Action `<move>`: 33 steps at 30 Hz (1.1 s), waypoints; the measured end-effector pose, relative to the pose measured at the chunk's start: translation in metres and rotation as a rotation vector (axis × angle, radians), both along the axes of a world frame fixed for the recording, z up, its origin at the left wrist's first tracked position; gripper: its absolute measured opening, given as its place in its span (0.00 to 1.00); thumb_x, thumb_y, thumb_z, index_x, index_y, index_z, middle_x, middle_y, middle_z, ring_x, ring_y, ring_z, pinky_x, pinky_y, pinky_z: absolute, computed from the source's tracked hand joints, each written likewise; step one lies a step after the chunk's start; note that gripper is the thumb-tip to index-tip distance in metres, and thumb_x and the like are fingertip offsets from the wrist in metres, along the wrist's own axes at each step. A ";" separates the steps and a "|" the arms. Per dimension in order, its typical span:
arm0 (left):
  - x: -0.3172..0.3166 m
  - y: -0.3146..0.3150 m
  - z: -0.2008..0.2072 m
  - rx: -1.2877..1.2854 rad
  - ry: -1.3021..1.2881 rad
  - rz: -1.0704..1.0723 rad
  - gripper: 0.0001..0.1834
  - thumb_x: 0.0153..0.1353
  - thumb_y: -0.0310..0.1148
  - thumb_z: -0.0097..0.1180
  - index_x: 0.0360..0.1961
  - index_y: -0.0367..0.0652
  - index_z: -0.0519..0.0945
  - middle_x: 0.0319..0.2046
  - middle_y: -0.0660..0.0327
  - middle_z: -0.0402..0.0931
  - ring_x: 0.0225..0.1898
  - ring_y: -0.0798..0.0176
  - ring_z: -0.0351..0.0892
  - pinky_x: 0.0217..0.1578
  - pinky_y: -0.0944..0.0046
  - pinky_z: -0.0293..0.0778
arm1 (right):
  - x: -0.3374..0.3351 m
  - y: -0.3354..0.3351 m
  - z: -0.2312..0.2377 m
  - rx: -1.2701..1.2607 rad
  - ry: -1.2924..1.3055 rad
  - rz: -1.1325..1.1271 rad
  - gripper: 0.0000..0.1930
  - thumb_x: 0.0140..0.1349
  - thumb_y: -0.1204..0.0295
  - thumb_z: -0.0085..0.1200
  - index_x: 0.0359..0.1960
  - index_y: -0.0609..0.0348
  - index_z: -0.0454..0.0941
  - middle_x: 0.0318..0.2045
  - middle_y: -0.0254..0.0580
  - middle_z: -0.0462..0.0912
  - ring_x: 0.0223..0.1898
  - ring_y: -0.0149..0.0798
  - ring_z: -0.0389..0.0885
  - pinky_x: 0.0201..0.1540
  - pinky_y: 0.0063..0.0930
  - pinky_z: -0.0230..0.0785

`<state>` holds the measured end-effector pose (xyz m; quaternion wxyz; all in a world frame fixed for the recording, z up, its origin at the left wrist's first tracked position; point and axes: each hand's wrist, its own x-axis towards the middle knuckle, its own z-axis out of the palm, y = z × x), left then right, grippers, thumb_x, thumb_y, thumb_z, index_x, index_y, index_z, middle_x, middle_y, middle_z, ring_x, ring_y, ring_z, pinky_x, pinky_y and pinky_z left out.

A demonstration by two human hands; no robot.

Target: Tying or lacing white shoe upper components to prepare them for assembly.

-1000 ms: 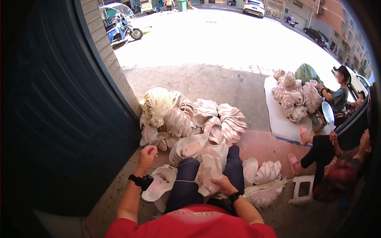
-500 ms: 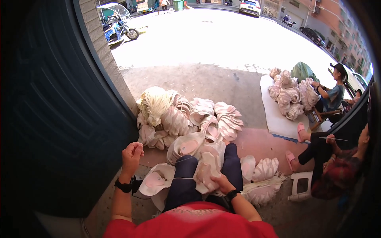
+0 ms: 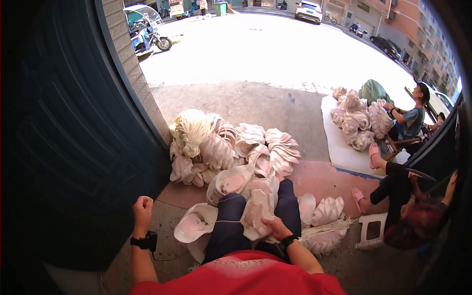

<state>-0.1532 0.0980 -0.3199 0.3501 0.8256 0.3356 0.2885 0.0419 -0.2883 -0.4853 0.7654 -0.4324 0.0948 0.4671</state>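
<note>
My right hand (image 3: 276,228) grips a pale pink and white shoe upper (image 3: 255,214) that rests on my lap between my thighs. Out to the left, beside my knee, my left hand (image 3: 142,210) is raised with its fingers pinched together; whatever they hold is too fine to make out. A thin light cord (image 3: 227,221) runs across my left thigh from the upper on my lap toward a cupped shoe upper (image 3: 195,223) at my left leg. Another open shoe upper (image 3: 231,183) lies just beyond my knees.
Ahead lies a heap of strung shoe uppers (image 3: 219,147) with pale strips on top. More bundles (image 3: 327,226) sit right of my leg, near a white stool (image 3: 372,231). One co-worker (image 3: 418,221) sits close on the right, another (image 3: 412,120) farther off. A dark door (image 3: 83,137) bounds the left.
My left hand has moved left and a little down, away from my lap. My right hand stays on the shoe upper. The near co-worker's arm and leg have shifted.
</note>
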 end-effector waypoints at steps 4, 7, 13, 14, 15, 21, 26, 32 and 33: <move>-0.090 0.038 -0.118 0.011 0.379 0.165 0.10 0.50 0.27 0.53 0.34 0.35 0.73 0.20 0.59 0.73 0.23 0.60 0.72 0.28 0.65 0.68 | 0.001 0.001 0.004 -0.019 0.011 0.005 0.21 0.51 0.78 0.54 0.48 0.60 0.66 0.40 0.40 0.74 0.39 0.38 0.75 0.44 0.33 0.69; -0.159 0.039 -0.212 -0.391 0.613 0.294 0.18 0.50 0.27 0.53 0.44 0.37 0.70 0.28 0.55 0.73 0.26 0.58 0.73 0.28 0.62 0.70 | 0.001 0.003 -0.003 -0.010 0.015 0.012 0.21 0.50 0.78 0.54 0.48 0.60 0.66 0.40 0.40 0.74 0.39 0.38 0.75 0.44 0.33 0.69; -0.196 0.000 -0.323 -0.628 0.577 0.003 0.15 0.49 0.32 0.53 0.40 0.45 0.74 0.28 0.58 0.74 0.28 0.62 0.74 0.29 0.62 0.69 | 0.007 0.000 -0.017 0.012 0.016 0.051 0.19 0.52 0.75 0.51 0.48 0.61 0.66 0.40 0.41 0.74 0.40 0.38 0.75 0.46 0.32 0.68; -0.197 0.001 -0.330 -0.553 0.624 -0.146 0.15 0.50 0.33 0.53 0.41 0.46 0.74 0.30 0.58 0.74 0.30 0.61 0.74 0.31 0.61 0.69 | 0.006 0.001 -0.017 0.010 0.019 0.045 0.19 0.52 0.75 0.51 0.48 0.61 0.66 0.40 0.41 0.74 0.40 0.38 0.75 0.46 0.32 0.68; -0.193 0.004 -0.331 -0.551 0.629 -0.161 0.15 0.50 0.33 0.53 0.41 0.46 0.74 0.30 0.58 0.74 0.30 0.61 0.74 0.31 0.61 0.69 | 0.006 0.000 -0.016 0.002 0.025 0.037 0.19 0.52 0.75 0.51 0.48 0.62 0.66 0.40 0.41 0.74 0.40 0.39 0.75 0.46 0.32 0.68; -0.120 -0.021 -0.320 -0.610 0.602 -0.160 0.15 0.50 0.33 0.53 0.41 0.44 0.74 0.30 0.58 0.74 0.30 0.61 0.74 0.30 0.61 0.69 | 0.004 0.004 -0.013 -0.051 0.024 0.026 0.20 0.50 0.74 0.53 0.46 0.62 0.67 0.38 0.41 0.75 0.38 0.39 0.76 0.44 0.32 0.68; -0.040 -0.032 -0.279 -0.658 0.583 -0.155 0.15 0.50 0.33 0.53 0.41 0.43 0.74 0.30 0.58 0.74 0.30 0.61 0.74 0.30 0.61 0.69 | 0.002 0.003 -0.010 -0.054 0.015 0.003 0.21 0.50 0.74 0.53 0.47 0.62 0.66 0.39 0.42 0.75 0.38 0.40 0.76 0.45 0.33 0.68; -0.048 -0.030 -0.281 -0.714 0.560 -0.149 0.15 0.50 0.33 0.53 0.41 0.42 0.73 0.30 0.58 0.74 0.30 0.61 0.74 0.29 0.61 0.70 | 0.004 0.001 -0.016 -0.044 0.021 0.024 0.21 0.50 0.73 0.53 0.47 0.62 0.65 0.39 0.42 0.75 0.39 0.40 0.75 0.45 0.33 0.68; -0.046 -0.032 -0.282 -0.726 0.552 -0.150 0.15 0.50 0.33 0.53 0.41 0.42 0.73 0.30 0.58 0.74 0.30 0.61 0.74 0.29 0.61 0.70 | 0.004 0.003 -0.017 -0.047 0.027 0.040 0.21 0.50 0.74 0.53 0.47 0.62 0.65 0.39 0.42 0.75 0.39 0.40 0.75 0.45 0.33 0.68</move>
